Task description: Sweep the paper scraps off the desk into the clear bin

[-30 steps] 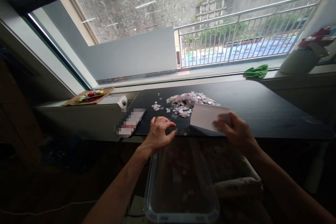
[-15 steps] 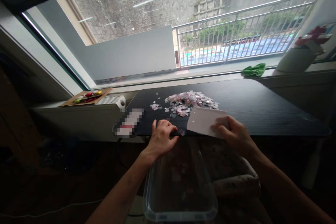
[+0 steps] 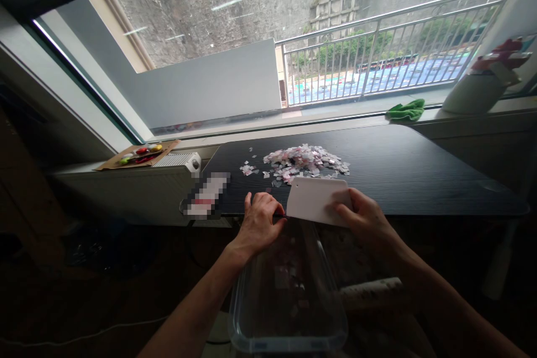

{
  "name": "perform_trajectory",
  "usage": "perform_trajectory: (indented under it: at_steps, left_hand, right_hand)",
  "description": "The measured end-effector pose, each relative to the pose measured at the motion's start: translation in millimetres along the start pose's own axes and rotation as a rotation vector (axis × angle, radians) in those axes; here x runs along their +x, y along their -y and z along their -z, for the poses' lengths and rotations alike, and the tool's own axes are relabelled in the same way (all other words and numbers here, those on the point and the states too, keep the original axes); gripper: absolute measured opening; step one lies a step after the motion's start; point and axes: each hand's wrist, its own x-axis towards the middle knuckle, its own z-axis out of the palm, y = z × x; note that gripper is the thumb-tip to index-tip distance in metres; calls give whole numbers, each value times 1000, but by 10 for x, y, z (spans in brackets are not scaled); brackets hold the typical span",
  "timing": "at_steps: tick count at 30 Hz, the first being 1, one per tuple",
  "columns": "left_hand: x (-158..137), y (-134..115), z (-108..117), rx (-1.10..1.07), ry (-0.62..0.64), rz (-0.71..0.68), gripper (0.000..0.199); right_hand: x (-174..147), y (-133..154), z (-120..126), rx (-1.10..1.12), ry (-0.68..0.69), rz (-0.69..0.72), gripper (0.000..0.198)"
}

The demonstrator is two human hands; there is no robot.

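Observation:
My right hand (image 3: 364, 210) grips a flat white plastic scraper (image 3: 312, 200) by its right end. The scraper's left edge is at the table's front edge, just below a pile of small pale pink and white paper pieces (image 3: 306, 158). My left hand (image 3: 260, 217) is cupped at the front edge of the dark table (image 3: 403, 173), left of the scraper, its thumb apart from the curled fingers; I see nothing held in it. Under the edge, below both hands, is a clear plastic bin (image 3: 289, 341) with some paper pieces (image 3: 289, 277) inside.
Several stray paper pieces (image 3: 248, 169) lie left of the pile. A green cloth (image 3: 406, 111) and a whitish container (image 3: 474, 92) stand on the window sill. Left of the table is a radiator (image 3: 180, 161) with cardboard (image 3: 113, 161) and colourful items on top.
The scraper in my right hand has moved left and slightly down, close to my left hand. A loose piece by the table edge is no longer visible. My left hand has barely moved.

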Motion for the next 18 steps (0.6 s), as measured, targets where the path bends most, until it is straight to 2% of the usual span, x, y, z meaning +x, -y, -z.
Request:
perform_trajectory:
  at_steps: [4,12,18]
  left_hand:
    - [-57,44,23,-4,-23,-9,11]
    - [-46,19,16,-21,-18,9,12]
    - [-59,98,65,-16,-56,-10,6]
  right_hand:
    - [24,77,49,-61,-59,14,23]
    - [19,61,-31,-84,-2,61,19]
    - [3,127,67,-104,-4,52,21]
